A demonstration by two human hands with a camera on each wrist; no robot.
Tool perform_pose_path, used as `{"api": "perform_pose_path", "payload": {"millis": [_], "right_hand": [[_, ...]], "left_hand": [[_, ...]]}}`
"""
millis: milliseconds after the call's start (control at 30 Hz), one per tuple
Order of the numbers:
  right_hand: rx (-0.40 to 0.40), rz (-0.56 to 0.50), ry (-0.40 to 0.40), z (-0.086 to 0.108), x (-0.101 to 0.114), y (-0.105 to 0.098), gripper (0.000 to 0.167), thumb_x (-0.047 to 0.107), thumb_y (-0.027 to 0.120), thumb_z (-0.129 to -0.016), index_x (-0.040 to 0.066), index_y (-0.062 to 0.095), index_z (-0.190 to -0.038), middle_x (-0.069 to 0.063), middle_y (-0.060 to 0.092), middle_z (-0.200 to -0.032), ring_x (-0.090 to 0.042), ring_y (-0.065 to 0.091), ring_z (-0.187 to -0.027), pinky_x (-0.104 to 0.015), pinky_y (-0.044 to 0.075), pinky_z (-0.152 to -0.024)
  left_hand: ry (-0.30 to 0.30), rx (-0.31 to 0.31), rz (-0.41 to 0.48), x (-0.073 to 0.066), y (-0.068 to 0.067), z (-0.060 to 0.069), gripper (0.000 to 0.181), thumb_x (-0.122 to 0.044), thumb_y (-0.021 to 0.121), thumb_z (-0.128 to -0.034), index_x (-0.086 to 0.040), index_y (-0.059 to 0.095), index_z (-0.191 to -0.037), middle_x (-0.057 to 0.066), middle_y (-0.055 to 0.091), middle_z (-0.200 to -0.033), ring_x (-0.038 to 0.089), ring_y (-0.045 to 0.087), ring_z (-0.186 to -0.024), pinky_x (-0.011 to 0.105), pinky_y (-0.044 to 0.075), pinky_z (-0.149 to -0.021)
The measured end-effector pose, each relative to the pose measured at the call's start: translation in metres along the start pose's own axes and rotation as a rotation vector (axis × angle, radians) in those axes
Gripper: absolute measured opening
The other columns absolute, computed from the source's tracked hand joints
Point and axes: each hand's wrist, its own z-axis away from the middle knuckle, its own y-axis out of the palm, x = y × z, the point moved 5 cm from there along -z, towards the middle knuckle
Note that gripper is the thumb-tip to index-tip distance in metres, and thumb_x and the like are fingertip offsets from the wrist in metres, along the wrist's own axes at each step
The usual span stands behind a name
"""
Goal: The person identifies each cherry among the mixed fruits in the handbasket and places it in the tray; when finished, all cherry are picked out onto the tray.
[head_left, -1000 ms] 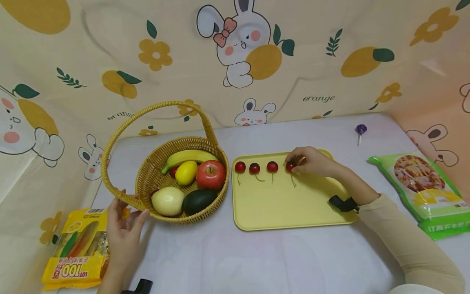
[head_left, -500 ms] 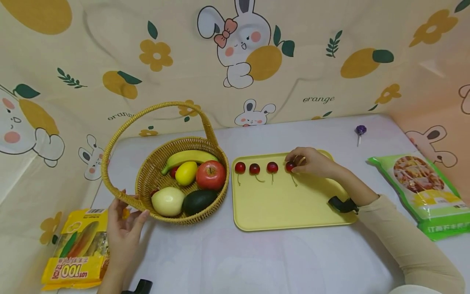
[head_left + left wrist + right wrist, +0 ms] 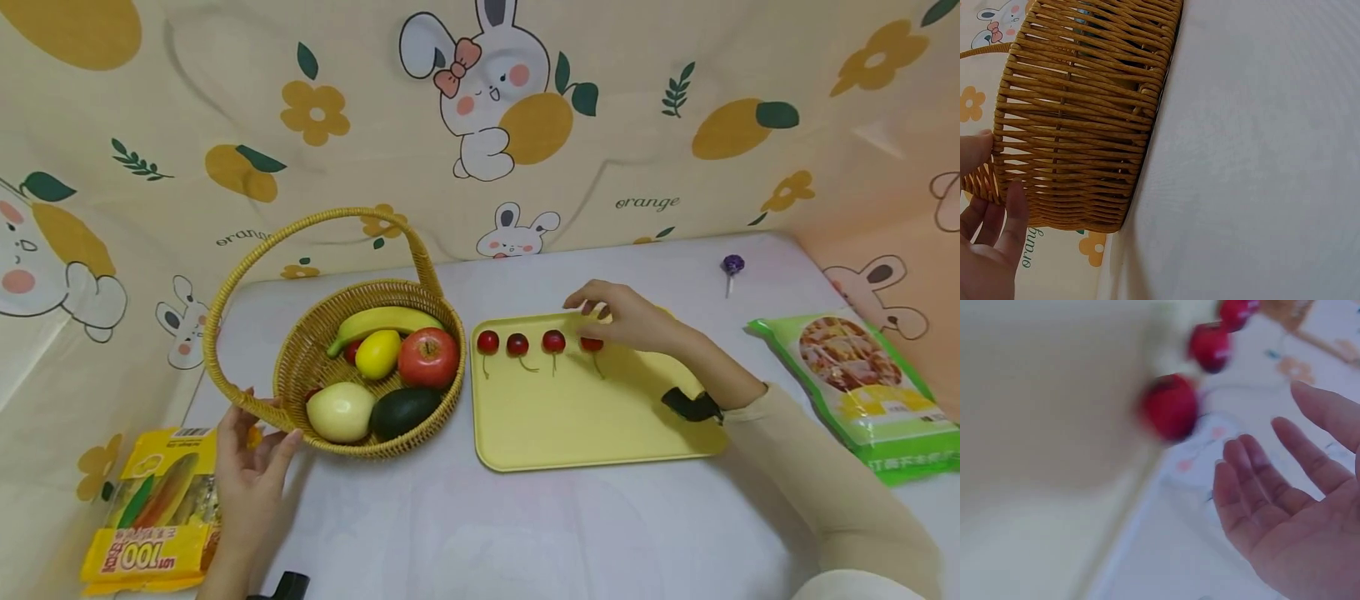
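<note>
With thumb and fingers, my left hand [image 3: 251,479] grips the rim of a woven basket [image 3: 298,354] at the handle's foot; the left wrist view shows the thumb and fingers on either side of the basket's edge. Inside lie a banana [image 3: 390,318], a lemon [image 3: 378,354], an apple [image 3: 428,358], a pale green round fruit [image 3: 341,412] and a dark green oval fruit [image 3: 406,412]. Several cherries with stems line the back of a yellow tray [image 3: 585,429]. Over the rightmost cherry [image 3: 591,345] hovers my right hand [image 3: 633,321]; in the right wrist view its spread fingers hold nothing, apart from the blurred cherry [image 3: 1172,407].
A yellow snack bag [image 3: 153,508] lies at left, partly behind my left arm. On the right are a green food bag [image 3: 862,383] and a purple lollipop [image 3: 732,265]. A patterned cloth wall [image 3: 360,175] closes off the table's back.
My right hand has let go of the rightmost cherry and lifted slightly up and away from it. That cherry stays in line on the tray. My left hand keeps its grip on the basket.
</note>
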Motion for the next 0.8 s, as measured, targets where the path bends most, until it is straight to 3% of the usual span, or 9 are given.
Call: {"api": "perform_pose_path", "payload": {"millis": [133,233,333,433,567,667,800], "right_hand": [[0.017,-0.045,-0.119,-0.034,0.042,0.007,0.028,0.002,0.072,-0.09,-0.001,0.065,-0.117,-0.013,0.066,-0.114,-0.034,0.059,-0.1,-0.046,0.054,-0.087],[0.057,-0.091,-0.221,-0.066,0.08,0.024,0.025,0.003,0.071,-0.091,0.0,0.066,-0.115,-0.01,0.066,-0.112,-0.03,0.061,-0.098,-0.039,0.056,-0.085],[0.159,-0.096,-0.306,-0.099,0.12,0.052,0.027,0.006,0.07,-0.092,0.001,0.066,-0.118,-0.009,0.066,-0.114,-0.026,0.062,-0.098,-0.034,0.056,-0.086],[0.322,-0.106,-0.358,-0.131,0.157,0.085,0.03,0.009,0.068,-0.094,0.001,0.064,-0.123,-0.009,0.065,-0.12,-0.023,0.063,-0.103,-0.028,0.054,-0.089],[0.498,-0.133,-0.366,-0.17,0.194,0.125,0.032,0.009,0.067,-0.095,-0.001,0.063,-0.125,-0.01,0.064,-0.122,-0.018,0.062,-0.108,-0.021,0.05,-0.093],[0.571,-0.172,-0.304,-0.195,0.208,0.15,0.031,0.01,0.065,-0.096,-0.002,0.064,-0.124,-0.011,0.066,-0.119,-0.016,0.062,-0.104,-0.02,0.052,-0.089],[0.646,-0.253,-0.191,-0.218,0.21,0.183,0.023,0.008,0.062,-0.097,-0.005,0.068,-0.116,-0.012,0.068,-0.1,-0.015,0.06,-0.079,-0.023,0.054,-0.071]], "left_hand": [[-0.005,-0.001,-0.034,0.0,-0.001,0.001,0.075,0.024,0.06,-0.0854,-0.004,0.035,-0.151,0.019,0.048,-0.129,0.022,0.049,-0.121,0.017,0.052,-0.092],[-0.01,0.0,-0.044,0.0,0.0,0.001,0.076,0.023,0.061,-0.0853,-0.005,0.035,-0.151,0.018,0.048,-0.129,0.022,0.049,-0.121,0.017,0.051,-0.093],[-0.007,0.004,-0.059,0.001,0.0,0.001,0.077,0.023,0.061,-0.0852,-0.005,0.035,-0.151,0.016,0.049,-0.13,0.022,0.049,-0.121,0.016,0.051,-0.093],[-0.004,0.008,-0.049,0.001,0.0,0.001,0.077,0.023,0.061,-0.0852,-0.005,0.035,-0.151,0.017,0.048,-0.13,0.022,0.049,-0.121,0.017,0.051,-0.093],[0.006,0.014,-0.007,0.002,-0.001,0.001,0.075,0.023,0.06,-0.0855,-0.004,0.035,-0.151,0.022,0.047,-0.13,0.024,0.048,-0.122,0.018,0.051,-0.093],[0.005,0.015,0.016,0.002,-0.001,0.0,0.074,0.022,0.06,-0.0863,-0.004,0.034,-0.151,0.022,0.046,-0.13,0.024,0.048,-0.123,0.018,0.051,-0.094],[-0.007,0.007,0.034,0.003,-0.001,0.001,0.074,0.023,0.059,-0.0862,-0.003,0.035,-0.151,0.02,0.047,-0.129,0.025,0.048,-0.123,0.019,0.052,-0.093]]}}
